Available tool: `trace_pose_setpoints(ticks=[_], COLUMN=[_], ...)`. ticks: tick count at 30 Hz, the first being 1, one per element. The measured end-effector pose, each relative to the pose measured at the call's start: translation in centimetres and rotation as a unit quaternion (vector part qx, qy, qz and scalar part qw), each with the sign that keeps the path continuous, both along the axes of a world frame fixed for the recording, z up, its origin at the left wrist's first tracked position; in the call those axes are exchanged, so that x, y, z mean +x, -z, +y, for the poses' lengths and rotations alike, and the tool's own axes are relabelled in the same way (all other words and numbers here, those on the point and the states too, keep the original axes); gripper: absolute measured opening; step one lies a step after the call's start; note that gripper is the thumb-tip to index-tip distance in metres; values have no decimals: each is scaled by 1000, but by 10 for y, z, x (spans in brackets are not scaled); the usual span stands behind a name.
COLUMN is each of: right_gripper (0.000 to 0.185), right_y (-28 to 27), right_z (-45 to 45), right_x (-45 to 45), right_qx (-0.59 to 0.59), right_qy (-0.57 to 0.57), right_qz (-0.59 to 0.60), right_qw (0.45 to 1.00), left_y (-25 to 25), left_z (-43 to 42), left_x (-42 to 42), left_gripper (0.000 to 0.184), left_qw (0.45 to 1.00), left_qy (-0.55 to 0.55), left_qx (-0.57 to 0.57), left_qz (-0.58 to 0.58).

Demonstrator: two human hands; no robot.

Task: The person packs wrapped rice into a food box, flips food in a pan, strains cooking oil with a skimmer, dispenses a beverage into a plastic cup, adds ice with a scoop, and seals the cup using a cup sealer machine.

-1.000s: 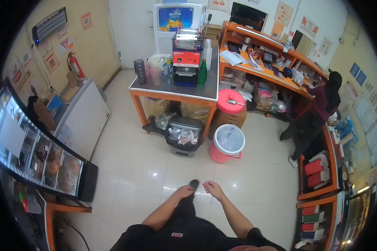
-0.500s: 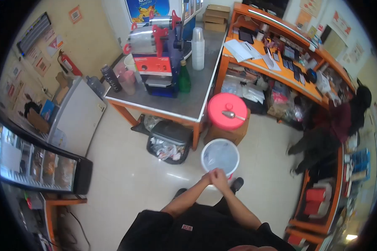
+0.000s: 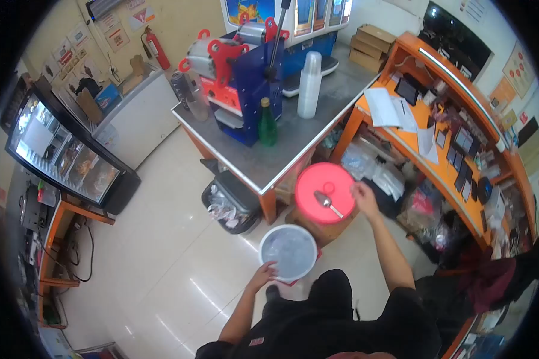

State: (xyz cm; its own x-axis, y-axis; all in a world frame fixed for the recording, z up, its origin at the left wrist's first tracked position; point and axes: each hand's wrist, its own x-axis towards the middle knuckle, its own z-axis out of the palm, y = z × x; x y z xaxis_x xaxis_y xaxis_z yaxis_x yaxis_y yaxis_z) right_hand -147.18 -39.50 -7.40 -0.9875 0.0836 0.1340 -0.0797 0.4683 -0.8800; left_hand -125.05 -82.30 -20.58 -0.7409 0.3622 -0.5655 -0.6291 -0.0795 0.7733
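Down by my feet stands a white bucket [image 3: 261, 250] with a cloudy grey, glinting interior that I cannot make out. My left hand [image 3: 265, 276] is at its near-left rim, fingers loosely stretched over the edge. Behind the bucket, to the right, is a round red lid [image 3: 310, 197] with a knob, raised on a cardboard box. A metal spoon [image 3: 324, 200] lies on the lid. My right hand [image 3: 363, 198] is by the lid's right edge, with fingers partly bent and nothing visible in them; contact with the edge is unclear.
A steel-topped table [image 3: 245, 161] holds a sealing machine [image 3: 245, 102], a green bottle [image 3: 268, 125] and stacked cups [image 3: 309, 87]. Beneath its corner is a black bin [image 3: 236, 200]. An orange counter [image 3: 413, 134] curves along the right, with a person [image 3: 491, 284] close by.
My hands, together over the bucket before, have parted: the left to its near-left rim, the right out to the red lid. My view has turned and moved closer to the table.
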Motion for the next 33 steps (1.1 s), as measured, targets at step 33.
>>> trace_pose_setpoints(ticks=[33], right_gripper=[33], right_y=[-259], right_z=[-50], right_x=[-542], right_qx=[158], right_qy=[-156], right_qz=[466], right_qw=[857], left_y=[-20], left_z=[320], left_x=[54], left_gripper=[29], left_qw=[709], left_qy=[-638], left_qx=[-252], left_qz=[-163])
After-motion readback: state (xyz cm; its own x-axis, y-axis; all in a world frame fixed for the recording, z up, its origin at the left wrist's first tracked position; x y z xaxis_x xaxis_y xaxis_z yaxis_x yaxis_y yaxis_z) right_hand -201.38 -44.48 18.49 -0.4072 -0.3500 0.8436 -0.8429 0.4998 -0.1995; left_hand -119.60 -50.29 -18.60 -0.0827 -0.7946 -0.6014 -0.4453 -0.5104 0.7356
